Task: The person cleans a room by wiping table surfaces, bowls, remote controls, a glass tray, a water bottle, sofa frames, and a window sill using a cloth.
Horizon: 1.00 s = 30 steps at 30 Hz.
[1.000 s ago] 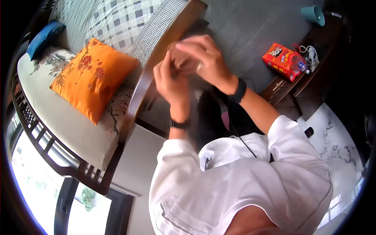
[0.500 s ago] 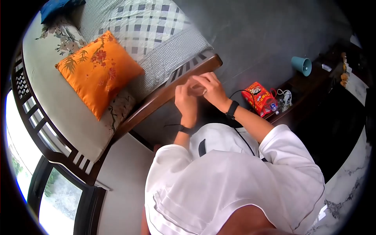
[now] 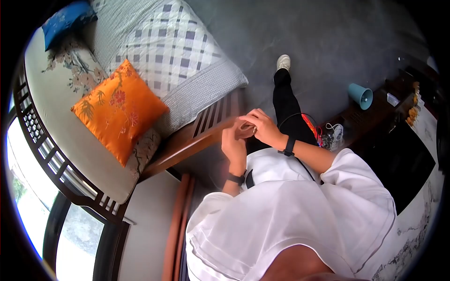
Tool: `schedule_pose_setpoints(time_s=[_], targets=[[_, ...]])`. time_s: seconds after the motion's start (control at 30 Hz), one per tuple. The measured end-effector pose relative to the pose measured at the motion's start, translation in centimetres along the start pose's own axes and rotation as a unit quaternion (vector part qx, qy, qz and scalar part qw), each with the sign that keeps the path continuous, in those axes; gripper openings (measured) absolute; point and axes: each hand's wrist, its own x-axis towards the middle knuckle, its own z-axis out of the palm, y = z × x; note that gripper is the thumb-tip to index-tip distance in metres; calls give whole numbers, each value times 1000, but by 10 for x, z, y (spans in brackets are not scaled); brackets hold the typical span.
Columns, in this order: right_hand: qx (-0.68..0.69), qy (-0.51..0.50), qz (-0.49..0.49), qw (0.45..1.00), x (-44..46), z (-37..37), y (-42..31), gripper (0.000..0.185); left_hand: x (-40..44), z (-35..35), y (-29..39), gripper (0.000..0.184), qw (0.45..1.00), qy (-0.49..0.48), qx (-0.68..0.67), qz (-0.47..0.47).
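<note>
My left hand (image 3: pixel 233 146) and my right hand (image 3: pixel 268 129) are raised together in front of my body, fingers curled in and nearly meeting. Between the fingertips there is a small, thin, see-through brownish thing (image 3: pixel 244 130), too blurred to name. Both hands appear closed on it. Each wrist wears a dark band. Just beyond my hands lies the wooden armrest (image 3: pixel 201 144) of a sofa; they seem to be above it, apart from it.
An orange cushion (image 3: pixel 121 112) and a blue cushion (image 3: pixel 69 21) lie on the sofa, beside a checked cover (image 3: pixel 168 51). My leg in black trousers (image 3: pixel 286 96) reaches across the grey floor (image 3: pixel 234 37). At right, a dark low cabinet (image 3: pixel 379 103) bears a teal cup-shaped container (image 3: pixel 360 96) and white cables (image 3: pixel 333 136).
My view has shifted, and one leg is now stretched forward, hiding most of the red box. My hands stay together, slightly lower and further right in view.
</note>
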Motion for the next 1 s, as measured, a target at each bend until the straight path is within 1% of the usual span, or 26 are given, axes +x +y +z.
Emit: schedule_pose_setpoints(time_s=[0.03,0.07,0.1,0.17,0.2,0.23,0.3,0.33,0.43,0.47,0.5,0.57,0.6,0.7,0.8,0.9,0.93,1.0], targets=[[19,-6,1,1000,9,-16,15,50,9,13,17,50,1000,6,22,-2],[41,-15,9,999,18,-31,40,50,21,33,27,46,993,-30,110,-2],[65,-23,19,997,28,-48,65,50,33,56,34,37,994,-34,105,-11],[37,-27,31,998,47,-98,89,49,66,103,55,21,995,-46,91,-18],[21,-19,47,998,57,-128,97,48,82,121,74,13,993,-49,108,5],[6,-14,70,997,59,-156,104,48,99,137,98,19,992,-76,95,36],[6,26,50,998,70,-212,128,46,127,164,140,34,985,-133,77,84],[23,35,76,996,75,-237,135,45,145,183,157,34,978,-157,89,102],[0,84,97,992,88,-299,161,46,188,232,206,35,963,-205,99,141],[29,92,122,988,94,-315,171,49,199,246,218,35,959,-217,99,152],[35,114,115,986,97,-328,187,51,211,258,234,35,954,-230,99,162],[53,127,146,980,111,-364,190,50,235,270,276,35,955,-238,81,158],[52,136,155,977,120,-378,194,49,250,280,289,36,951,-238,63,189],[54,157,173,971,157,-411,209,49,296,299,321,36,955,-231,30,185],[62,168,183,967,213,-443,219,48,349,319,346,39,961,-208,8,180],[27,170,154,973,271,-468,240,50,410,332,367,42,967,-191,-9,170],[43,171,140,974,290,-478,244,50,423,337,373,44,968,-189,-16,161],[19,168,125,978,326,-497,251,51,454,345,385,46,974,-170,-17,150]])
